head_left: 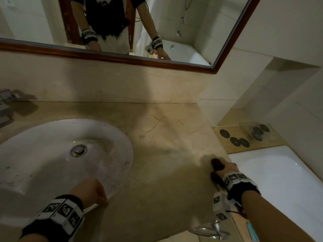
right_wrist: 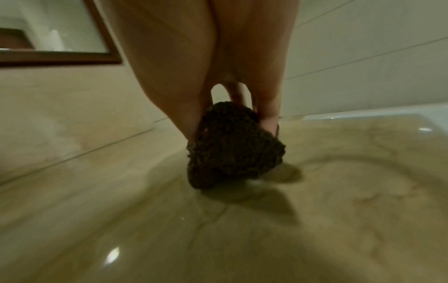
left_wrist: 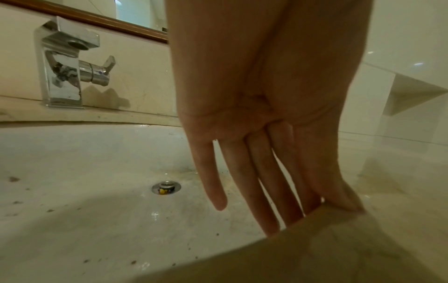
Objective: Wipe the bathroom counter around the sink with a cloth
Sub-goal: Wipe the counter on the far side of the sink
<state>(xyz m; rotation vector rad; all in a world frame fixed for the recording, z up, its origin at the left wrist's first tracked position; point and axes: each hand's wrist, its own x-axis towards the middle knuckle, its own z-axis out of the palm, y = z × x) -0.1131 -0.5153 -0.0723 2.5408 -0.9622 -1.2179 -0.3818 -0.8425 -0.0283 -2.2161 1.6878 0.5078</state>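
Note:
A beige marble counter (head_left: 166,137) surrounds a white oval sink (head_left: 43,145). My right hand (head_left: 227,167) grips a bunched dark brown cloth (head_left: 216,165) and holds it down on the counter close to its right edge. In the right wrist view the cloth (right_wrist: 232,147) is wadded under my fingers (right_wrist: 269,107) and touches the glossy counter (right_wrist: 169,220). My left hand (head_left: 94,193) rests at the sink's front right rim. Seen from the left wrist, my left hand (left_wrist: 254,181) has straight fingers pointing down, tips on the counter edge beside the sink (left_wrist: 97,191), holding nothing.
A chrome faucet (left_wrist: 67,65) stands behind the sink, under a wood-framed mirror (head_left: 122,23). A white bathtub (head_left: 288,180) lies right of the counter, with several black discs (head_left: 239,141) on a ledge behind it. A chrome ring holder (head_left: 209,230) hangs off the counter's front right.

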